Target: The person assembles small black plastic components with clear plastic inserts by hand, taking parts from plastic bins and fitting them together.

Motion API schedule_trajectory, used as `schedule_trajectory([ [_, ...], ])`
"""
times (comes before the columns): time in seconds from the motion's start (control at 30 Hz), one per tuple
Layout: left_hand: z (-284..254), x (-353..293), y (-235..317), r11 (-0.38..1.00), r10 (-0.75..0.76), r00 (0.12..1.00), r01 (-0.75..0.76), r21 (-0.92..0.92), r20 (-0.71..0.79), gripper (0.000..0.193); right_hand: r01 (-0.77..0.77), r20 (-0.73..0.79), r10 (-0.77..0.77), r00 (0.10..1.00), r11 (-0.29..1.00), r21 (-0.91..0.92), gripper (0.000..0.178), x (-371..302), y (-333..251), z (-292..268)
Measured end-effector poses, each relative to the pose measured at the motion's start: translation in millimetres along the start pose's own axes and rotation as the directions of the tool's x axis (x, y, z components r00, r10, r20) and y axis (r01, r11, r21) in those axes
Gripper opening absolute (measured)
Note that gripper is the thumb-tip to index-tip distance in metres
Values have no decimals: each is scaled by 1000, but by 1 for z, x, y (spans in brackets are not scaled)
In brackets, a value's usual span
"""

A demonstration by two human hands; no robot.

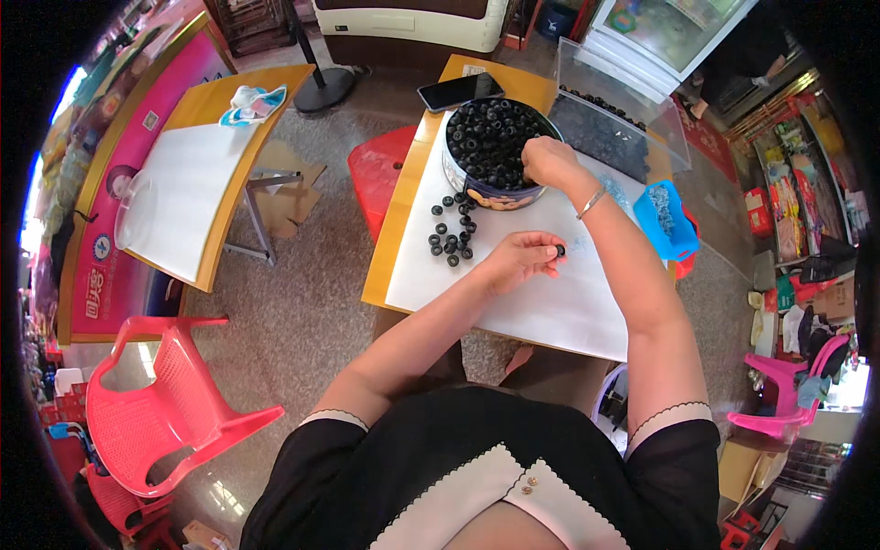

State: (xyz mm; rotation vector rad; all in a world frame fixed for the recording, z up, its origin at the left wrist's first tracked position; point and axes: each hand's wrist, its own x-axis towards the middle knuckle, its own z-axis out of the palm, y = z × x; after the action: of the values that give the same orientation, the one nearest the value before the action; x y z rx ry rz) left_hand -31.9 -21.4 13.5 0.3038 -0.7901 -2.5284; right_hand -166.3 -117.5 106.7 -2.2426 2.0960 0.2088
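Note:
My left hand (521,263) is over the white table top, a small black ring-shaped piece (560,250) pinched at its fingertips. At the right rim of a round tin (500,201), my right hand (551,164) has its fingers closed and dipped toward the contents. Whatever those fingers hold, if anything, is hidden. Black ring-shaped pieces (490,133) fill the tin nearly to the brim. Several loose black pieces (450,240) lie on the white surface between the tin and my left forearm. Right of my right forearm is a blue tray (686,244) with small clear-blue bits in it.
A black phone (461,92) lies behind the tin on the wooden table (378,288). A clear plastic bin (674,137) holding dark pieces stands at the far right. Left of the table are a red stool (371,170), a pink chair (170,403) and another table (202,174).

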Motion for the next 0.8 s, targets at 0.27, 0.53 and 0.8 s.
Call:
schedule_trajectory([
  [0.27,-3,3,-3,1000,0,1000,0,10,-14,22,227,-380,-85,921,910,346,13,9,-8,3],
  [0.53,-1,2,-3,1000,-1,1000,1,-3,-21,21,171,-373,-54,926,942,287,16,22,-18,19],
  [0.8,-2,2,-2,1000,-5,1000,5,6,1,22,199,-360,-34,932,880,432,15,6,12,18],
])
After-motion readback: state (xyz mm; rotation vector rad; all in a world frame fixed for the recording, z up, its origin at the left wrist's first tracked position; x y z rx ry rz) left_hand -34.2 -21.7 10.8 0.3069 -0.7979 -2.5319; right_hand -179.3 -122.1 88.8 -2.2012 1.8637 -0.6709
